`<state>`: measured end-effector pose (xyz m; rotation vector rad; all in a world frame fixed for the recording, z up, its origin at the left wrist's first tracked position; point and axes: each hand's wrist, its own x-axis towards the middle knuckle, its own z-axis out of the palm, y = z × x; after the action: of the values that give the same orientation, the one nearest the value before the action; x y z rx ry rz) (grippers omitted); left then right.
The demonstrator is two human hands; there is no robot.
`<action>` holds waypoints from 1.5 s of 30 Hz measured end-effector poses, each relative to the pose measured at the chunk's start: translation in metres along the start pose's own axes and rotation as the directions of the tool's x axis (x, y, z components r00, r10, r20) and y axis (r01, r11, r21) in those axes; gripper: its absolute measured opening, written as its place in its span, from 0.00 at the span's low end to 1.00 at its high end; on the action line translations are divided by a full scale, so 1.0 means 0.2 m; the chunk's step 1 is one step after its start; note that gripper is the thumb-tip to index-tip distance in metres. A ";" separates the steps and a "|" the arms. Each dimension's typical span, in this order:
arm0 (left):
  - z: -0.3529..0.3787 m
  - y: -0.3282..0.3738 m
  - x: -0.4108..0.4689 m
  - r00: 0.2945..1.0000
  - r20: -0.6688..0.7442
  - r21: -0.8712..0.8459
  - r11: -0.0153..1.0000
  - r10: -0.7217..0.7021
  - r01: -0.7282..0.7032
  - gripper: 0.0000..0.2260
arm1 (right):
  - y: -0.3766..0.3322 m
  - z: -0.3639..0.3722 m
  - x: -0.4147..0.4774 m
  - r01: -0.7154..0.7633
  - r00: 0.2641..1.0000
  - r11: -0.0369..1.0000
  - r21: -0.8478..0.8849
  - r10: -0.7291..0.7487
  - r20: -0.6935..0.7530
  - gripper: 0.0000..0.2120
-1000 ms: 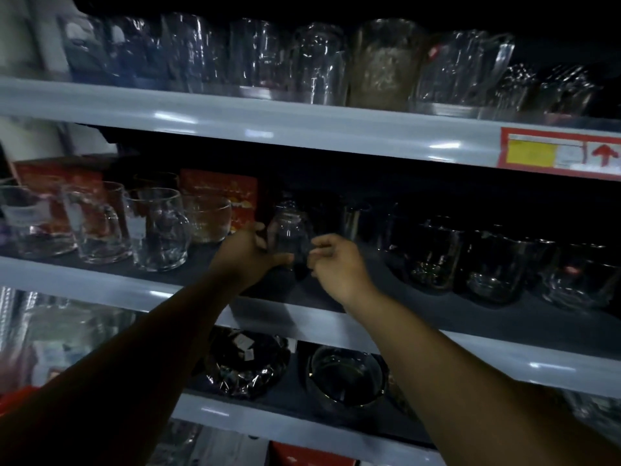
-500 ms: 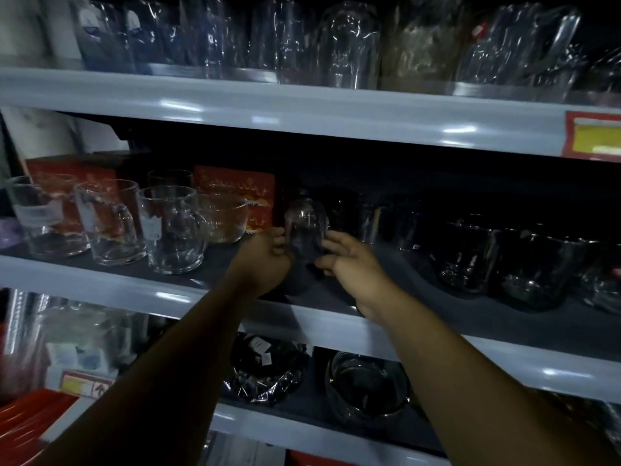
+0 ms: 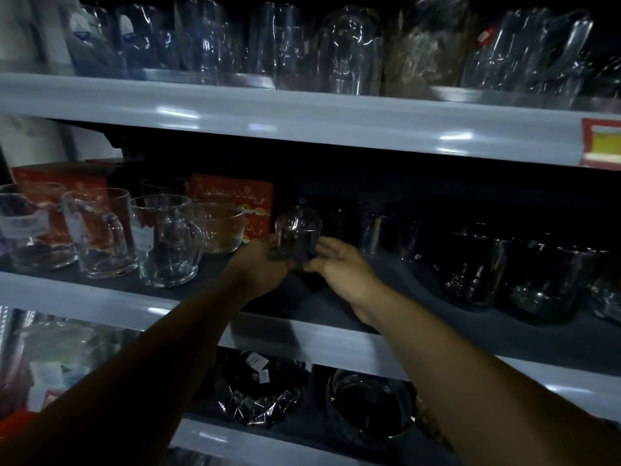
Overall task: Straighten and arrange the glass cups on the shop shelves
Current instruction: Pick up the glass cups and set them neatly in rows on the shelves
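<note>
Reaching into the dim middle shelf [image 3: 100,299], a person cradles a small glass cup [image 3: 297,230] between both hands: the left hand [image 3: 260,264] curls its fingers around the base, while the right hand [image 3: 339,262] steadies the other side with fingers loosely spread, apparently to keep it upright while positioning it. Handled mugs [image 3: 166,240] crowd the left and dark glasses [image 3: 477,264] the right; bare shelf lies directly below, toward the front lip.
</note>
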<state>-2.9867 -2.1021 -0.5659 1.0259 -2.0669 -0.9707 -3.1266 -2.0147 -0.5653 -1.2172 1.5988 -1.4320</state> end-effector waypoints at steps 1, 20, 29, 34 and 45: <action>-0.01 0.00 0.00 1.000 0.021 -0.008 1.000 0.000 0.000 0.09 | 0.01 0.00 0.00 -0.002 1.000 1.000 -0.009 0.002 0.003 0.26; -0.01 0.00 -0.01 0.997 -0.076 0.185 0.983 0.030 -0.015 0.09 | 0.05 0.03 0.07 0.017 1.000 0.990 -0.141 -0.014 0.022 0.27; -0.04 0.34 -0.26 0.986 -0.016 0.474 0.869 0.166 -0.139 0.21 | -0.14 -0.28 -0.25 0.190 0.958 0.679 -0.709 -0.286 -0.017 0.16; 0.15 0.60 -0.45 0.948 0.040 0.445 0.843 0.317 -0.301 0.18 | -0.24 -0.59 -0.54 0.231 0.934 0.586 -0.777 -0.358 0.008 0.14; 0.87 1.04 -0.59 0.886 0.124 0.130 0.878 0.447 -0.461 0.09 | -0.09 -1.45 -1.04 -0.034 0.900 0.690 -0.723 -0.293 -0.323 0.17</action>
<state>-3.1419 -1.8556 -0.5130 0.5267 -2.3419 -0.6273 -3.3159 -1.7159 -0.5179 -1.5376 2.5868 -1.2228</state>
